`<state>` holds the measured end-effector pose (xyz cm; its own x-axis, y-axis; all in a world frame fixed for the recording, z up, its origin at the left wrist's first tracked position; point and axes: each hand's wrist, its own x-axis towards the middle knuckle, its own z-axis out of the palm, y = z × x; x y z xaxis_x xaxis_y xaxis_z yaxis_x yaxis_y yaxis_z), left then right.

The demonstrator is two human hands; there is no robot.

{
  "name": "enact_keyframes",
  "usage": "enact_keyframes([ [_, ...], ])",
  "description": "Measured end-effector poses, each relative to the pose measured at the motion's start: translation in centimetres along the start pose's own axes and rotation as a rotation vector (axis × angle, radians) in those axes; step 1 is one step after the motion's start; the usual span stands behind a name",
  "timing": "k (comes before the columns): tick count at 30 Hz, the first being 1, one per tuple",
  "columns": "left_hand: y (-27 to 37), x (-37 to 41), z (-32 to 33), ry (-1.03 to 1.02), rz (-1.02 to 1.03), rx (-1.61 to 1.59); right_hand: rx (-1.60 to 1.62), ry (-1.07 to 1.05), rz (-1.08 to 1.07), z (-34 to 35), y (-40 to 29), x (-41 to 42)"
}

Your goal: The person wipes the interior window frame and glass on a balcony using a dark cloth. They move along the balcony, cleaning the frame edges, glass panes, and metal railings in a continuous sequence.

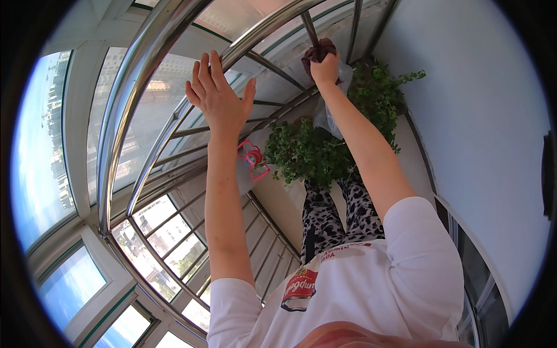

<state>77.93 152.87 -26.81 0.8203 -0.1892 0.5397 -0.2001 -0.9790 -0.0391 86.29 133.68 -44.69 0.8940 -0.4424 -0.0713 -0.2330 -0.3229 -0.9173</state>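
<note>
My right hand (325, 67) is closed around a dark maroon cloth (320, 50), which wraps an upright metal bar (309, 27) of the railing. My left hand (219, 93) has its fingers spread and holds nothing. Its fingertips lie at the polished metal rail (256, 34); whether they touch it, I cannot tell. Below the right hand hangs a clear plastic bag (327, 115), partly hidden by the forearm.
Leafy green plants (309, 152) grow low in front of my legs. A pink-red plastic object (253, 159) lies beside them. A thicker curved handrail (117, 117) and windows (43, 126) are at the left; a pale wall (483, 130) stands at the right.
</note>
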Motion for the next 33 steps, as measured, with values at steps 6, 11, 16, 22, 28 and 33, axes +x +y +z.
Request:
enact_keyframes([
  [6,-0.3,-0.6,-0.4,0.003,-0.010,-0.040,0.218,-0.178,-0.538,0.7,-7.0,-7.5],
  [11,-0.2,0.1,0.0,0.011,0.025,-0.057,0.019,-0.130,-0.435,4.9,-3.1,-7.5],
  [16,-0.5,-0.2,-0.1,-0.014,0.018,-0.107,-0.096,-0.440,0.060,3.2,0.8,-6.1],
  [22,-2.2,-2.5,-3.0,0.121,-0.055,-0.504,0.151,-0.477,-0.256,1.8,-4.7,-12.3],
  [28,-2.4,-13.4,-2.9,0.036,-0.471,-0.797,0.047,-0.402,-0.487,7.4,-9.5,-15.3],
  [33,-3.9,-23.1,0.7,-0.218,-1.317,-1.357,-0.065,-0.425,-0.290,8.9,-8.1,-15.8],
])
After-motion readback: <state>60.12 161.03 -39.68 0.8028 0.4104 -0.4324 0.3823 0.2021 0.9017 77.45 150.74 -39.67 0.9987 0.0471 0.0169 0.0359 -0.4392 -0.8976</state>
